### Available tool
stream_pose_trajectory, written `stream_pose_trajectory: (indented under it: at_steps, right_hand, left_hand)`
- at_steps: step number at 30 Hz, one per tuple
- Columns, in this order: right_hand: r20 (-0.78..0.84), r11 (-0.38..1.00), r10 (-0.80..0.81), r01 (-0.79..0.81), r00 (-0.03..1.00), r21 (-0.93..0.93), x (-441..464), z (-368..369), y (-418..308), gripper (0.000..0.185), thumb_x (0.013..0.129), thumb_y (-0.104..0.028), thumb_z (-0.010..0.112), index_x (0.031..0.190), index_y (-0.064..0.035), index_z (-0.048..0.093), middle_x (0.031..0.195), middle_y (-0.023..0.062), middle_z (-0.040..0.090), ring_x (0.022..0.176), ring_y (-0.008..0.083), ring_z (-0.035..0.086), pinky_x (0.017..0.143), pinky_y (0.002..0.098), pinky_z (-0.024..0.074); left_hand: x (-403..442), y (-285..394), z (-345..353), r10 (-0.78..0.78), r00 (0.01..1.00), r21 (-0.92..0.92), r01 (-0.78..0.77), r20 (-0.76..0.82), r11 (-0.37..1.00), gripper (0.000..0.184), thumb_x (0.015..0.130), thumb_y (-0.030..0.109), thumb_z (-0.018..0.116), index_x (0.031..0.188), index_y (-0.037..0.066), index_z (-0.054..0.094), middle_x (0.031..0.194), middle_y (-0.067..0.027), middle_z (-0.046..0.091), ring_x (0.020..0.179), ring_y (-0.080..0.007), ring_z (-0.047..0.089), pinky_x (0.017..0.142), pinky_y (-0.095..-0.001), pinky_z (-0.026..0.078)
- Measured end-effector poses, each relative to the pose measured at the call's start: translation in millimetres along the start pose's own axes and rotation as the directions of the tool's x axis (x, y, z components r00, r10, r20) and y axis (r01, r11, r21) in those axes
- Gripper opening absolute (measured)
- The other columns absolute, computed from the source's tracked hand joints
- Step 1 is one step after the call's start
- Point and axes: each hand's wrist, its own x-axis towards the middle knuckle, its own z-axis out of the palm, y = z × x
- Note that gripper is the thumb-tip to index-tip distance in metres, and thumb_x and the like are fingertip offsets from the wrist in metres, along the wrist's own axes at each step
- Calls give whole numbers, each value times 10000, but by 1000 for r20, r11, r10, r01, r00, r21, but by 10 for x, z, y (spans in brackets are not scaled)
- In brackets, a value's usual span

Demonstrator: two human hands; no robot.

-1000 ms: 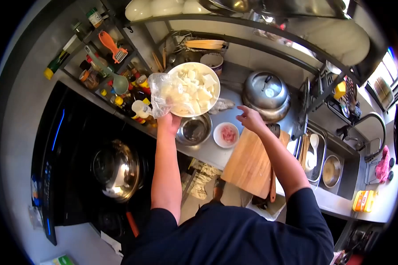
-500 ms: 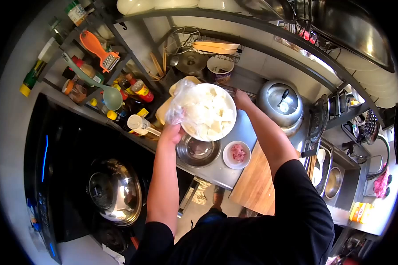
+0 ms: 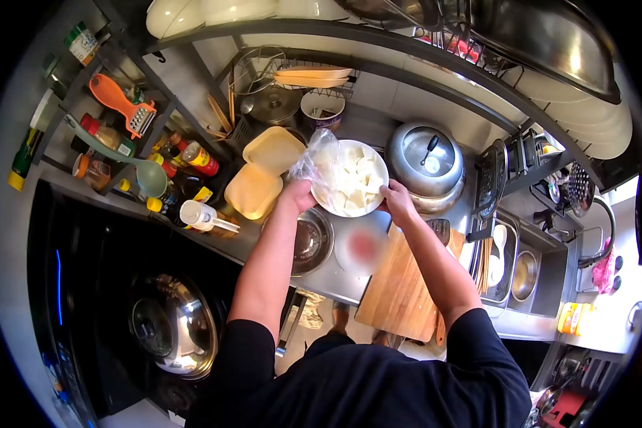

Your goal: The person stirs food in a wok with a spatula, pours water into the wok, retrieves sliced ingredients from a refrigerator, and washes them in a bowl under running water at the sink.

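Note:
A white plate (image 3: 341, 207) heaped with white tofu-like cubes (image 3: 360, 177) is held between my two hands above the counter. My left hand (image 3: 299, 195) grips its left rim, next to a crumpled clear plastic bag (image 3: 319, 160) that lies over that side; whether my fingers also pinch the bag I cannot tell. At the right rim, the thumb and fingers of my right hand (image 3: 398, 202) close on the plate. Below it stand a steel bowl (image 3: 312, 246) and a small white dish (image 3: 344, 258) with blurred pink meat-like pieces (image 3: 362, 245).
A wooden cutting board (image 3: 392, 292) lies to the right, near a lidded metal pot (image 3: 426, 164). Two yellowish trays (image 3: 253, 191) and several bottles (image 3: 200, 158) stand left. A domed lid (image 3: 175, 324) sits on the stove side. The shelf rail (image 3: 378, 43) arches overhead.
My right hand has come from farther back on the counter to the plate's right rim. The plate has shifted right, uncovering more of the yellowish trays. The camera view has shifted too.

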Motion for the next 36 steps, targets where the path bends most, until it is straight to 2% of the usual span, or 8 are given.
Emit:
stream_pose_trajectory:
  at_steps: [4,7,13,22,24,26,32,36]
  right_hand:
    - [-42,990,136,-137,990,-16,-26,47,105,321,987,-96,467,1288,-10,540,1152,134,664,983,249,702,848,396,607]
    - [-96,988,150,-154,984,-32,4,97,192,326,982,-90,462,1291,-11,532,1160,133,659,976,249,699,837,394,610]
    - [-164,984,139,-155,977,-87,164,132,298,354,989,-81,449,1332,-15,510,1171,133,649,980,259,692,832,400,606]
    - [-154,959,175,-203,973,-196,162,-5,373,304,1011,-148,489,1243,30,572,1168,157,650,1010,286,678,836,403,601]
    - [-191,789,-89,-48,978,-612,-24,33,177,274,956,-159,568,1158,18,628,1075,149,666,986,298,664,843,393,563]
    - [-13,270,-567,171,823,-948,-255,158,48,270,915,-151,609,1136,-1,646,1033,150,663,973,310,650,853,392,533]
    - [438,33,-526,532,730,-846,347,228,70,302,792,-108,675,1093,-123,689,1052,161,686,992,371,632,865,455,516]
    - [419,79,-414,491,808,-868,501,255,-33,284,768,-131,695,1047,-98,657,973,175,685,955,379,640,851,450,521]
  left_hand:
    - [339,-119,-231,-119,985,-122,134,123,983,403,1023,230,457,1359,19,527,1345,-190,588,1195,-346,602,1024,-545,489]
    - [326,-116,-109,-50,984,-42,43,-172,998,411,1008,223,456,1345,0,535,1340,-204,589,1188,-360,603,1018,-549,482]
    - [615,-131,-291,-21,962,-178,-29,-273,984,349,988,246,515,1247,34,614,1196,-161,679,1120,-325,644,983,-505,516]
    - [126,-49,-53,294,775,296,-145,-559,944,381,958,257,560,1224,-12,608,1127,-152,680,1073,-259,643,935,-392,516]
    - [-175,16,52,443,760,515,-169,-475,841,363,966,233,560,1224,-17,605,1168,-153,662,1071,-249,632,943,-360,500]
    - [-503,18,187,618,692,612,-317,-373,724,328,975,191,552,1221,-20,603,1195,-146,646,1055,-239,627,941,-341,493]
    - [-1407,-223,649,760,424,277,-751,-492,599,228,978,81,561,1185,-8,598,1039,-91,631,956,-158,617,880,-266,498]
    - [-1865,-743,410,730,357,317,-727,-583,609,196,993,65,545,1176,-7,540,1021,-60,562,868,-127,567,808,-260,496]
